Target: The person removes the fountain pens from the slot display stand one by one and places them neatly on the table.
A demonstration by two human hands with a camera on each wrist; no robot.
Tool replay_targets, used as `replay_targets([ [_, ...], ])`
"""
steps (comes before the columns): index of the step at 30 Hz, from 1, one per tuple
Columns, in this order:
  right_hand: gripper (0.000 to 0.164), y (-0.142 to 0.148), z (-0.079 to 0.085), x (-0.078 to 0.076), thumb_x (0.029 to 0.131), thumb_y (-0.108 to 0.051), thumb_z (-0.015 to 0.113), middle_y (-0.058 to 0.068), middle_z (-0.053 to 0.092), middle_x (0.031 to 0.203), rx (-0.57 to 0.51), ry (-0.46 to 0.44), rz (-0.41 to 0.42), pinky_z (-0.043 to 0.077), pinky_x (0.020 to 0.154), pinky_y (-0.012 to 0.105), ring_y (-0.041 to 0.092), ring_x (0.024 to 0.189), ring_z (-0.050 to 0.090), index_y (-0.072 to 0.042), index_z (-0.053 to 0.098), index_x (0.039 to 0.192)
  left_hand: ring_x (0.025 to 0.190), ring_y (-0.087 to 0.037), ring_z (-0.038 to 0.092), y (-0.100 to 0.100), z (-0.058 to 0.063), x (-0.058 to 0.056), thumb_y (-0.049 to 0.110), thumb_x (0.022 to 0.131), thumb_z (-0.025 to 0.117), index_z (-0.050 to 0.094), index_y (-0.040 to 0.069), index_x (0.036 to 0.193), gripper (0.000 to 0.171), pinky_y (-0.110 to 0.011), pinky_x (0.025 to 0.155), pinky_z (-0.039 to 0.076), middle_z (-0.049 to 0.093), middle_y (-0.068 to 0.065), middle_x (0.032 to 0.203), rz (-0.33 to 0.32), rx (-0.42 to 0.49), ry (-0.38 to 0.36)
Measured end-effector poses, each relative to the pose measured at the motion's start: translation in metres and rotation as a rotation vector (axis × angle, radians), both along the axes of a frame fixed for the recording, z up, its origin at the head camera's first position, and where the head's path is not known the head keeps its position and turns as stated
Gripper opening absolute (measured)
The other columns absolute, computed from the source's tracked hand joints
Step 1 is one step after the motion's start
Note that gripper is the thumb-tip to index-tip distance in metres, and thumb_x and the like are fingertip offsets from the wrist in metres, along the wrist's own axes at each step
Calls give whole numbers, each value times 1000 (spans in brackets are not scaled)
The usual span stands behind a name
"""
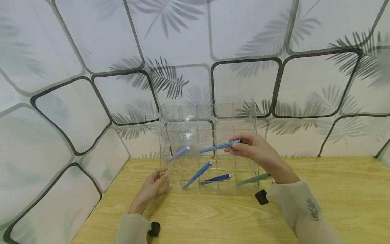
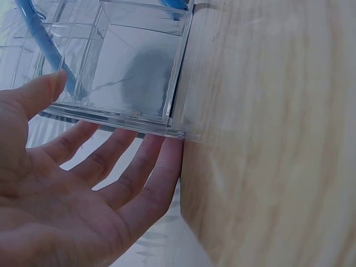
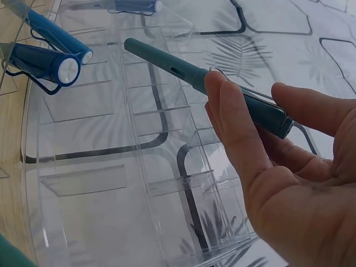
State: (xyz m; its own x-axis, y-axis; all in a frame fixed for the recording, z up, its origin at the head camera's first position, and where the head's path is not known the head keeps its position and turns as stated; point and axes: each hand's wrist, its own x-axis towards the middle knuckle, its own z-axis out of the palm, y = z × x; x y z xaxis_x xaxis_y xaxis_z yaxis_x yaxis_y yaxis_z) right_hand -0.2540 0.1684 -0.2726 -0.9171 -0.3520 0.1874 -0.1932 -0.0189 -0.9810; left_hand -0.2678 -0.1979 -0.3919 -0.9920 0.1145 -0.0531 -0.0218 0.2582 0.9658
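Pen [image 1: 216, 146] is in my right hand [image 1: 262, 152]. Thumb and fingers [image 3: 236, 128] close in a pinch at the cap end, parted only by the pen's thickness. The barrel runs free of the grip.

Axis: in the head view the pen lies near level, slanting a little, cap at my right and free tip leftward and slightly lower. From the fingers, then, the whole free length reaches left, across the middle tiers of the clear rack [image 1: 160, 135]. Tip shows just right of the lavender pen's [image 1: 179, 154] cap end; depth between the two I cannot tell. In the right wrist view the barrel appears apart from the dividers.

Reference: the blue pen [image 1: 197, 175] leans clearly steeper, cap up and right. Navy pen [image 1: 216, 179] and green pen [image 1: 253, 179] lie flatter, closer to the held one's slant. My judgement: the angle between barrel and compartment matters most here; for a seat like the blue pen's, the tip would need to dip further.

Left hand [image 1: 149, 189] is well apart from the pen, low at the rack's left side on the desk [image 1: 195, 217]. Its fingers are extended, thumb spread away, tips against the outer wall; no pen in them. Right is the nearer hand.
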Motion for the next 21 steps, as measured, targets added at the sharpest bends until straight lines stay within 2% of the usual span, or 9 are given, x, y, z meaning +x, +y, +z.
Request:
replay_targets([
  [8,31,14,-2,6,104,-3,57,14,68,109,12,20,-13,53,97,33,18,105,70,15,52,129,143,-48,29,-2,1,1,31,107,54,37,0,154,58,-47,98,53,23,-33,158,-18,1,-19],
  [14,27,21,-3,11,104,-1,56,16,63,106,-33,16,-23,52,97,34,18,104,71,13,54,126,143,-47,30,0,2,1,30,107,55,38,0,153,57,-46,96,54,27,-32,157,-15,5,-15],
  [21,22,31,-5,17,103,-1,58,13,70,107,-31,53,-15,53,97,33,18,105,71,8,59,123,142,-49,31,0,3,2,29,108,54,38,-1,153,57,-48,95,54,28,-33,155,-12,-5,-7],
])
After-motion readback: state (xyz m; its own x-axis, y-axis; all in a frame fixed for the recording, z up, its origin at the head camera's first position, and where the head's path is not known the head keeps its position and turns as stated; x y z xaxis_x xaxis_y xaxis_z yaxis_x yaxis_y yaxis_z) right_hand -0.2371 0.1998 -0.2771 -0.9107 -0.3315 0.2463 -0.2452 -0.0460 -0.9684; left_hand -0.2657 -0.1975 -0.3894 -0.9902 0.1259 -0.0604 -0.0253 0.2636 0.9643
